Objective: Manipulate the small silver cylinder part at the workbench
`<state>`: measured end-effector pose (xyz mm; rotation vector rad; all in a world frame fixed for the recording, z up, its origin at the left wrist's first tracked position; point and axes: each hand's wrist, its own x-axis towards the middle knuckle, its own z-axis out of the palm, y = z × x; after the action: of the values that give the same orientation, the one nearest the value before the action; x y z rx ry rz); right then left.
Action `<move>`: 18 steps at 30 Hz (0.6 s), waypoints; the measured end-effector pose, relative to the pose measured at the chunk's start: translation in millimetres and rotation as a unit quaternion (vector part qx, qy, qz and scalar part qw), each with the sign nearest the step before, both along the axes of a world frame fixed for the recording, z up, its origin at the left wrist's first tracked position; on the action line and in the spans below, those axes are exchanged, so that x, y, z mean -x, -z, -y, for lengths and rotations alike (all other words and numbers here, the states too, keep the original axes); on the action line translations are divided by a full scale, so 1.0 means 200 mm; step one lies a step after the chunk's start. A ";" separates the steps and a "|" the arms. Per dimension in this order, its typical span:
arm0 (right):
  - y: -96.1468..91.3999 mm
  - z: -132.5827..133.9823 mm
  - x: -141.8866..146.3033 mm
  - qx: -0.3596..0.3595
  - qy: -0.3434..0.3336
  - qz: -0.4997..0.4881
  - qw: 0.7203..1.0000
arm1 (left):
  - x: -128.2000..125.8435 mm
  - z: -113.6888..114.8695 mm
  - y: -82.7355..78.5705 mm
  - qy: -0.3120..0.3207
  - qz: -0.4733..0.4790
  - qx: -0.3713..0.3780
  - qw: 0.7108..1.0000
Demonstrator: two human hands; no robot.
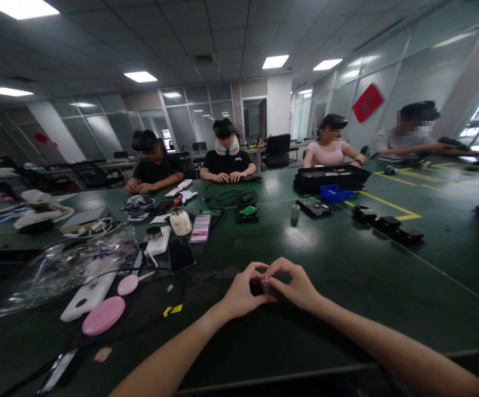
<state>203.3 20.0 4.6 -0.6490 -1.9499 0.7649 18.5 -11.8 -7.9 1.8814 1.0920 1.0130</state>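
Above the green tabletop, my left hand (243,293) curls its fingers and thumb round a small grey cylinder (267,286). My right hand (295,281) pinches the top of the same cylinder, fingertips meeting those of the left. Both hands are closed, and the fingers hide most of the cylinder, so its exact kind cannot be made out. Farther forward, a similar small silver cylinder (295,211) stands upright on the table, close to a hard drive (316,207).
On the left lie a pink round lid (103,316), a white power bank (88,298), a phone (181,253), plastic bags (74,264) and cables. A white jar (180,221), a blue tray (335,193) and black blocks (388,223) stand ahead. Several people sit across the green table (346,320).
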 end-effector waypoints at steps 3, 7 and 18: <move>-0.01 0.00 -0.01 -0.006 0.001 0.001 1.000 | 0.00 0.00 0.00 0.001 -0.002 -0.004 1.000; -0.01 0.00 -0.01 0.000 -0.002 0.008 1.000 | 0.00 0.01 -0.01 0.002 -0.002 -0.007 1.000; -0.01 -0.02 -0.04 -0.008 -0.005 0.033 0.999 | 0.00 0.01 -0.01 -0.007 -0.010 -0.008 1.000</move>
<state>210.7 23.0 7.4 -0.6637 -2.0184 0.7416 18.1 -13.8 -5.4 1.9027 1.1123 1.0152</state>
